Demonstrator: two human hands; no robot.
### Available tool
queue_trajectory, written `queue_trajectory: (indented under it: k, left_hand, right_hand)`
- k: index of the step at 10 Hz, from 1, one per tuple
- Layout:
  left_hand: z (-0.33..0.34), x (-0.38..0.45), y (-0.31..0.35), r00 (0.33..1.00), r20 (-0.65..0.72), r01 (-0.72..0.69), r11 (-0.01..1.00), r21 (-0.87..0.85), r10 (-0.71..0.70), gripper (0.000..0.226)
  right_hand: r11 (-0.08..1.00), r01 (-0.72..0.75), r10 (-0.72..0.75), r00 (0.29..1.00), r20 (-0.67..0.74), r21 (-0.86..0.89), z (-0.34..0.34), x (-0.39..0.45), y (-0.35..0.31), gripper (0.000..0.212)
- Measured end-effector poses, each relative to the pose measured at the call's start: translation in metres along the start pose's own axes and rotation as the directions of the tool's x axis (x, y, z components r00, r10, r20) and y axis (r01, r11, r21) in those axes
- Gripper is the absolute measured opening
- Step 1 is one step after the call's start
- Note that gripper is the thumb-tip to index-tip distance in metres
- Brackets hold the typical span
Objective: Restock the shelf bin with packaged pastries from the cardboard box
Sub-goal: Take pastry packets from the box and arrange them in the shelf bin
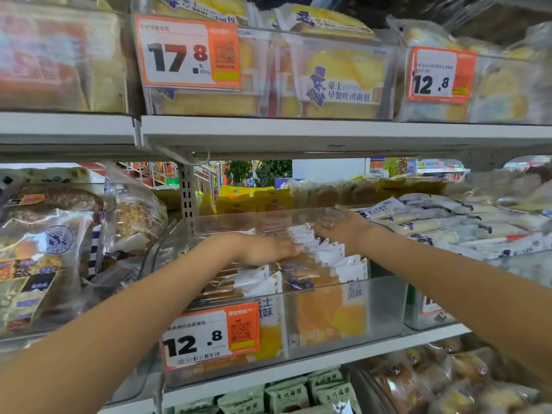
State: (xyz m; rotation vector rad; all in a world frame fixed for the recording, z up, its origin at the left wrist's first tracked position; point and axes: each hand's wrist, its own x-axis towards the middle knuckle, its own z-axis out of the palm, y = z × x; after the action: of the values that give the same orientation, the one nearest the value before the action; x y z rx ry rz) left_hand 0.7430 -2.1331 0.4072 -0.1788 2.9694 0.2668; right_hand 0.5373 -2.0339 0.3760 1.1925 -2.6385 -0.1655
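Note:
A clear plastic shelf bin (pixel 385 306) sits on the middle shelf with an orange 12.8 price tag on its front. Rows of packaged pastries (pixel 325 306) in white and orange wrappers stand upright inside it. My left hand (pixel 268 249) lies flat, palm down, on top of the packets in the left row. My right hand (pixel 337 227) reaches further back in the bin, fingers spread, resting on the packet tops of the right row. Neither hand grips a packet. The cardboard box is out of view.
The upper shelf (pixel 328 130) hangs low over the bin and carries toast bread packs. Bagged bread (pixel 59 243) crowds the left side. A bin of white-wrapped rolls (pixel 448 231) stands at the right. Green packets (pixel 286 395) fill the shelf below.

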Motion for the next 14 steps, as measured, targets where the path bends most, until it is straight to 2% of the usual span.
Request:
queue_trajectory:
  k: [1, 2, 3, 4, 5, 6, 7, 8, 9, 10, 11, 12, 13, 14]
  left_hand:
    - [0.001, -0.004, 0.003, 1.000, 0.005, 0.017, 1.000, -0.016, -0.017, 0.052]
    - [0.001, -0.004, 0.002, 1.000, -0.005, 0.026, 1.000, -0.015, -0.026, 0.052]
    - [0.003, -0.003, 0.001, 0.999, -0.017, 0.034, 0.999, -0.033, -0.034, 0.052]
    - [0.004, 0.002, -0.004, 0.999, -0.045, 0.023, 0.998, -0.057, -0.026, 0.053]
    - [0.003, 0.000, -0.003, 0.999, -0.046, 0.014, 0.997, -0.070, -0.017, 0.053]
    - [0.003, -0.014, -0.001, 0.995, -0.096, 0.031, 0.997, -0.076, -0.039, 0.054]
    - [0.013, -0.042, 0.014, 0.957, -0.291, -0.027, 0.992, -0.123, -0.010, 0.048]
    - [0.055, -0.081, 0.041, 0.789, -0.586, -0.220, 0.975, 0.013, 0.186, 0.036]
    - [0.138, -0.116, 0.066, 0.545, -0.749, -0.323, 0.918, 0.229, 0.378, 0.024]
    - [0.246, -0.145, 0.073, 0.572, -0.752, -0.298, 0.937, 0.179, 0.326, 0.020]
    - [0.353, -0.165, 0.066, 0.850, -0.497, -0.170, 0.984, 0.053, 0.173, 0.019]
    - [0.461, -0.183, 0.041, 0.994, -0.093, 0.050, 0.995, -0.090, -0.058, 0.027]
    - [0.542, -0.213, 0.019, 0.942, 0.210, 0.314, 0.909, -0.274, -0.262, 0.031]
    - [0.585, -0.234, 0.006, 0.853, 0.429, 0.454, 0.827, -0.331, -0.297, 0.034]
  right_hand:
    - [0.996, 0.067, -0.066, 0.998, 0.021, -0.054, -0.009, -0.014, 0.000, 0.076]
    - [0.951, 0.148, -0.126, 0.987, 0.096, -0.271, -0.015, -0.018, -0.008, 0.054]
    - [0.867, 0.284, -0.276, 0.958, 0.080, -0.410, -0.011, -0.010, -0.007, 0.043]
    - [0.903, 0.234, -0.254, 0.967, -0.009, -0.360, -0.013, -0.003, -0.010, 0.049]
    - [0.872, 0.254, -0.303, 0.951, -0.055, -0.419, -0.008, -0.013, -0.002, 0.056]
    - [0.920, 0.188, -0.199, 0.980, 0.002, -0.344, -0.033, -0.045, -0.002, 0.056]
    - [0.990, 0.130, -0.123, 0.984, -0.127, 0.049, -0.060, -0.103, -0.012, 0.036]
    - [0.937, 0.245, -0.114, 0.887, -0.447, 0.248, -0.049, -0.167, -0.042, 0.026]
    - [0.799, 0.402, -0.035, 0.774, -0.632, 0.447, 0.006, -0.246, -0.086, 0.021]
    - [0.648, 0.336, 0.076, 0.865, -0.497, 0.684, 0.101, -0.313, -0.130, 0.019]
    - [0.588, 0.119, -0.040, 0.992, -0.118, 0.800, 0.205, -0.367, -0.170, 0.017]
    - [0.715, -0.004, -0.247, 0.934, 0.259, 0.699, 0.290, -0.403, -0.200, 0.024]
    - [0.832, -0.040, -0.354, 0.731, 0.584, 0.553, 0.344, -0.418, -0.225, 0.041]
    - [0.905, -0.025, -0.326, 0.604, 0.727, 0.425, 0.378, -0.427, -0.246, 0.059]
